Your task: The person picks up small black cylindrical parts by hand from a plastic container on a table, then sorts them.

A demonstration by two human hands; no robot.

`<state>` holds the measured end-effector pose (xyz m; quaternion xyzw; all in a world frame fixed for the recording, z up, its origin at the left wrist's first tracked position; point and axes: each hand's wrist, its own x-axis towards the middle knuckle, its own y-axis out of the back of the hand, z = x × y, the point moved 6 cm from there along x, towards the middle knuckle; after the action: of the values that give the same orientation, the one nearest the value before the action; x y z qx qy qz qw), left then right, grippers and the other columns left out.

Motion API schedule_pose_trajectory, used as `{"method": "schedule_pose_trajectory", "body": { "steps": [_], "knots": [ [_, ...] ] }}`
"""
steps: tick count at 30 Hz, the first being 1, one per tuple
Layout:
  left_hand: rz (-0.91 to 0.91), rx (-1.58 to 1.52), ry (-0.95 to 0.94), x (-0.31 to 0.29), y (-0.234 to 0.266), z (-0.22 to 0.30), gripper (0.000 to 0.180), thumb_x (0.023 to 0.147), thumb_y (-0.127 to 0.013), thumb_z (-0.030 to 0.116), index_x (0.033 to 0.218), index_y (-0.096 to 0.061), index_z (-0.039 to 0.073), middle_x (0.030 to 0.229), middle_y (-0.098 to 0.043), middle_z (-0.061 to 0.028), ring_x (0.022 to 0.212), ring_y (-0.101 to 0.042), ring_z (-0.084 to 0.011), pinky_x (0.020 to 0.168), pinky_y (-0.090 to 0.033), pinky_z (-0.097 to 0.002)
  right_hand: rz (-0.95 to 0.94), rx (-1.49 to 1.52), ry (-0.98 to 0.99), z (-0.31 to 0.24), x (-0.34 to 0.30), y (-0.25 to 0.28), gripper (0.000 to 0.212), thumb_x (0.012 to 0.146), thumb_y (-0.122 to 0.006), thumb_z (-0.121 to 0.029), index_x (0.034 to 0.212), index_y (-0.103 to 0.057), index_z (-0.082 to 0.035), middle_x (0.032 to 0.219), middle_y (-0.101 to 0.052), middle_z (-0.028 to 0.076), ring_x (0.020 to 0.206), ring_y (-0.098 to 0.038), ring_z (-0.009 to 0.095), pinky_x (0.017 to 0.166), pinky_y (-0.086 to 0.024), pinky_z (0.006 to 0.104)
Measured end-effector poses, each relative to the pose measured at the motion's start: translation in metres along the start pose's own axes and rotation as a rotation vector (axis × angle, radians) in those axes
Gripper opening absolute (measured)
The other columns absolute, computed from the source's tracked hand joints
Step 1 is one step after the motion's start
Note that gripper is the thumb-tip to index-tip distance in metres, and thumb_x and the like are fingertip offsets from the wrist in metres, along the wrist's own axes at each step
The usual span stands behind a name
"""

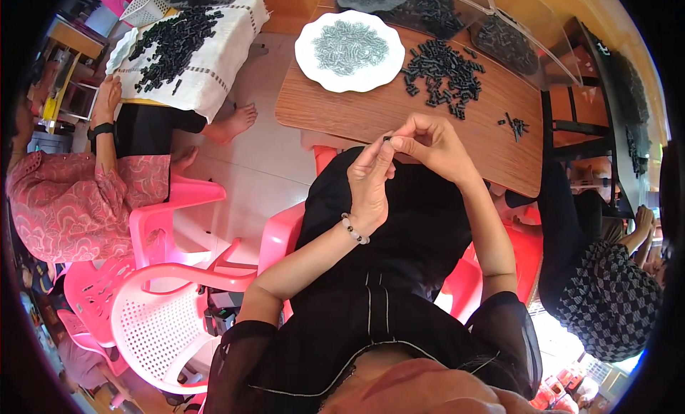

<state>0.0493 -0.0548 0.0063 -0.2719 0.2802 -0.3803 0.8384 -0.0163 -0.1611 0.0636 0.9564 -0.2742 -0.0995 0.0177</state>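
My left hand (370,178) and my right hand (437,148) meet over my lap at the table's near edge. Pinched between their fingertips is a small black part (387,138), perhaps a plastic piece, too small to make out fully. Beyond them on the brown wooden table (321,107) lies a loose heap of short black cylindrical pieces (444,73). A scalloped white plate (307,53) to its left holds many tiny greyish, shiny pieces (349,46), whose exact kind I cannot tell. A few black pieces (515,126) lie apart near the table's right side.
Transparent containers (506,43) with dark pieces stand along the table's far side. At left, a seated person (85,200) is beside a white cloth (221,64) bearing black pieces. Pink plastic chairs (178,193) stand at left. Another person (614,300) sits at right by a dark table.
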Motion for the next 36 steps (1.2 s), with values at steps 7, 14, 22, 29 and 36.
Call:
{"method": "schedule_pose_trajectory", "body": {
  "steps": [7, 14, 22, 29, 36],
  "knots": [
    [0.114, -0.114, 0.022, 0.007, 0.010, 0.007, 0.023, 0.091, -0.064, 0.018, 0.109, -0.067, 0.002, 0.083, -0.062, 0.0038, 0.064, -0.050, -0.0031, 0.058, -0.039, -0.0181, 0.059, -0.316, 0.147, -0.023, 0.039, 0.016, 0.017, 0.089, -0.069, -0.018, 0.089, -0.066, -0.001, 0.079, -0.062, -0.003, 0.073, -0.053, 0.004, 0.067, -0.044, 0.0217],
    [0.086, -0.055, 0.124, -0.002, 0.009, -0.009, 0.020, 0.091, -0.063, 0.019, 0.099, -0.067, 0.001, 0.083, -0.066, -0.0033, 0.062, -0.060, -0.0086, 0.054, -0.045, -0.0201, 0.277, -0.830, 0.516, -0.058, 0.111, 0.001, 0.020, 0.080, -0.070, -0.014, 0.094, -0.068, -0.001, 0.088, -0.070, 0.015, 0.080, -0.063, 0.031, 0.075, -0.050, 0.0381],
    [0.021, -0.012, 0.132, -0.004, 0.002, -0.009, 0.020, 0.094, -0.059, 0.022, 0.102, -0.060, 0.004, 0.084, -0.063, -0.0019, 0.062, -0.060, -0.0087, 0.055, -0.046, -0.0200, 0.290, -1.088, 0.489, -0.049, 0.145, -0.014, 0.018, 0.075, -0.071, -0.012, 0.092, -0.068, -0.008, 0.084, -0.068, 0.011, 0.085, -0.061, 0.032, 0.074, -0.049, 0.0416],
    [-0.033, -0.014, 0.129, -0.004, 0.000, -0.006, 0.018, 0.097, -0.054, 0.022, 0.101, -0.058, 0.005, 0.091, -0.067, -0.0064, 0.062, -0.061, -0.0091, 0.055, -0.046, -0.0198, 0.316, -0.849, 0.444, -0.054, 0.148, -0.001, 0.009, 0.080, -0.065, -0.010, 0.085, -0.068, -0.003, 0.079, -0.069, 0.014, 0.074, -0.067, 0.030, 0.071, -0.051, 0.0370],
    [-0.038, -0.005, 0.166, -0.002, 0.000, -0.008, 0.019, 0.095, -0.057, 0.023, 0.102, -0.060, 0.006, 0.092, -0.068, -0.0070, 0.062, -0.061, -0.0088, 0.056, -0.046, -0.0200, 0.267, -0.537, 0.301, -0.051, 0.140, 0.015, 0.016, 0.086, -0.066, -0.017, 0.091, -0.069, -0.002, 0.085, -0.071, 0.007, 0.075, -0.063, 0.013, 0.068, -0.049, 0.0297]
  ]
}}
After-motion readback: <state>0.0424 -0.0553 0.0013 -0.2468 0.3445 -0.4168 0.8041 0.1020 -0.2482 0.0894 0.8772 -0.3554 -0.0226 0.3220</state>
